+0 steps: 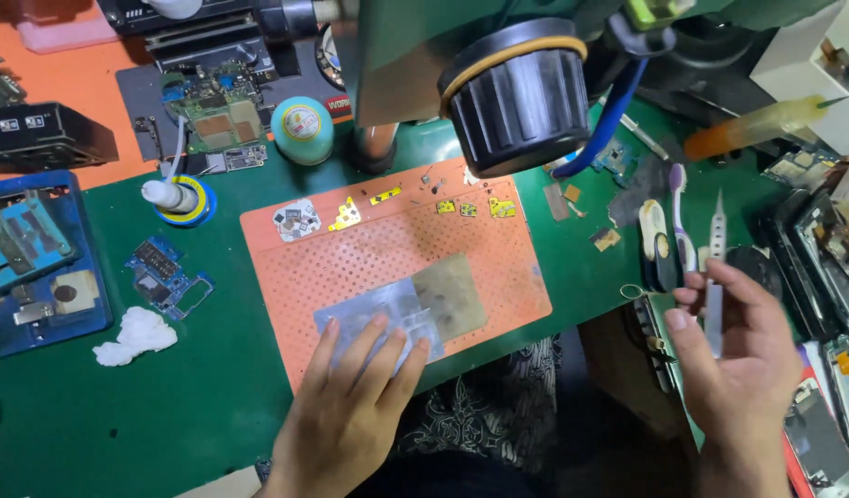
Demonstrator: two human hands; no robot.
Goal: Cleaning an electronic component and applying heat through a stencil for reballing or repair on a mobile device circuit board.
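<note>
Evidently pinning work: left hand (351, 406), fingers spread flat, presses the stencil (397, 314) onto the orange mat (286, 277), while right hand (733, 355) pinches tweezers (717, 267) upright, ready.

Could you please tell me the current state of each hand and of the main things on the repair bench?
Left hand: flat, fingers spread, pressing on the metal stencil.
Metal stencil: lying flat on the orange mat, partly covered.
Orange mat: flat on the green bench, small gold parts along its top edge.
Right hand: raised, holding the tweezers.
Tweezers: upright, tip up.
Toothbrush: lying loose, untouched.
White wad: crumpled, untouched.
</note>
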